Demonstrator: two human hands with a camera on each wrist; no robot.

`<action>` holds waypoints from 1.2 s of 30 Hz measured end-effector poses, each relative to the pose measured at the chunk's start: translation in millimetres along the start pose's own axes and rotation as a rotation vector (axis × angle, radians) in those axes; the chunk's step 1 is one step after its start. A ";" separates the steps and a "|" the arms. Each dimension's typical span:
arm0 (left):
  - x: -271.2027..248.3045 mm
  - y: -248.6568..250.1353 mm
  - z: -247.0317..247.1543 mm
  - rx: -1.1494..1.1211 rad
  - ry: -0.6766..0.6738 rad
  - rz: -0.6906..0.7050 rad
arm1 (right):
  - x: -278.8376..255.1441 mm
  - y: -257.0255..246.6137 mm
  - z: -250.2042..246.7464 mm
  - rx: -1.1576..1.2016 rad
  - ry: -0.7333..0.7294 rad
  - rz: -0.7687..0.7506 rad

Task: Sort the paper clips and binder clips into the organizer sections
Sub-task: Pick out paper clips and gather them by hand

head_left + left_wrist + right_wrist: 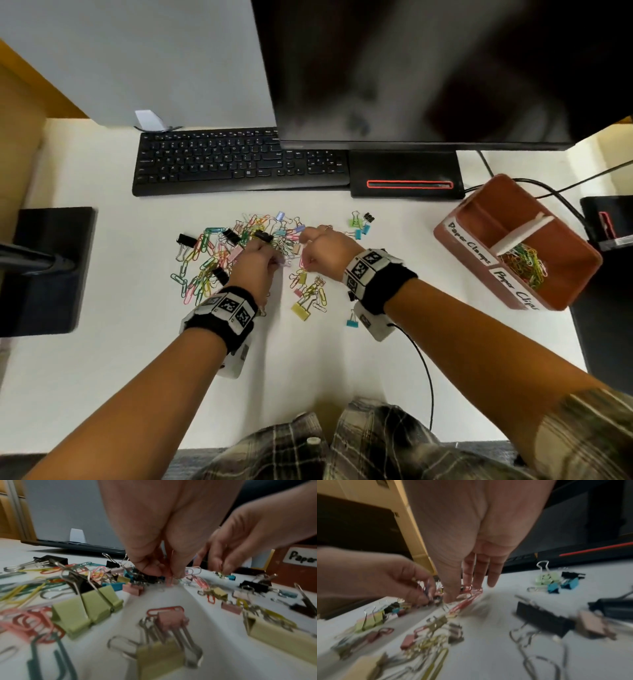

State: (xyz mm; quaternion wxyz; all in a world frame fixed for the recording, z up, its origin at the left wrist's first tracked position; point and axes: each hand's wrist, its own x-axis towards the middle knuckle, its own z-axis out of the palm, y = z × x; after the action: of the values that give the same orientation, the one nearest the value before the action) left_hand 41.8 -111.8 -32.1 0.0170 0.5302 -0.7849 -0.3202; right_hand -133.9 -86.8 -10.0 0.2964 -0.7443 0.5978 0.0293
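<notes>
A mixed pile of coloured paper clips (205,270) and binder clips (300,311) lies mid-desk. Both hands are down in it, close together. My left hand (274,260) pinches a pink paper clip (169,580) between thumb and fingertips, just above the desk. My right hand (305,257) reaches down beside it, and its thumb and fingers pinch thin wire clips (221,566); red paper clips (467,592) lie under its fingertips (477,585). The red-brown organizer (579,270) stands at the right, labelled for paper clamps and paper clips. Its near section holds paper clips (522,263).
A black keyboard (239,161) and a monitor (428,68) with its base (406,174) stand behind the pile. Several binder clips (361,222) lie apart to the right. A black cable (424,370) runs from my right wrist. Dark objects sit at both desk edges.
</notes>
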 end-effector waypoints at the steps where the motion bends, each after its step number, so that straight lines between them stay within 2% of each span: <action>1: 0.4 -2.2 -3.6 -0.008 0.014 0.008 | 4.4 -0.8 4.9 -0.032 -0.017 -0.002; 6: -3.1 -10.5 -21.5 -0.032 0.084 0.030 | 13.5 -0.3 20.7 0.046 -0.003 0.076; 13: -15.8 -7.6 -30.4 -0.075 0.021 -0.006 | 5.9 -0.7 21.9 0.169 -0.011 0.207; 18: -27.5 3.5 -31.3 -0.079 -0.034 -0.046 | 5.0 -4.3 24.1 0.095 -0.048 0.217; 22: -34.3 19.0 -31.8 -0.092 -0.044 -0.041 | -0.8 -3.1 21.1 0.135 -0.014 0.213; 24: -35.3 30.4 -32.0 -0.041 -0.036 0.008 | -15.2 1.6 12.9 0.208 0.044 0.200; 29: -31.2 89.8 -25.2 -0.002 -0.045 0.198 | -91.6 36.1 -13.7 0.316 0.338 0.247; 36: -12.1 246.9 32.1 -0.065 -0.140 0.526 | -237.6 113.4 -49.9 0.292 0.654 0.541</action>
State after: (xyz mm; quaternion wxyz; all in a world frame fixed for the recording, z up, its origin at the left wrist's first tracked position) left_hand -167.5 -28.6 74.8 0.0625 0.2838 -0.8843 -0.3656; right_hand -319.7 84.4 79.5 0.1755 -0.4819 0.8310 -0.2155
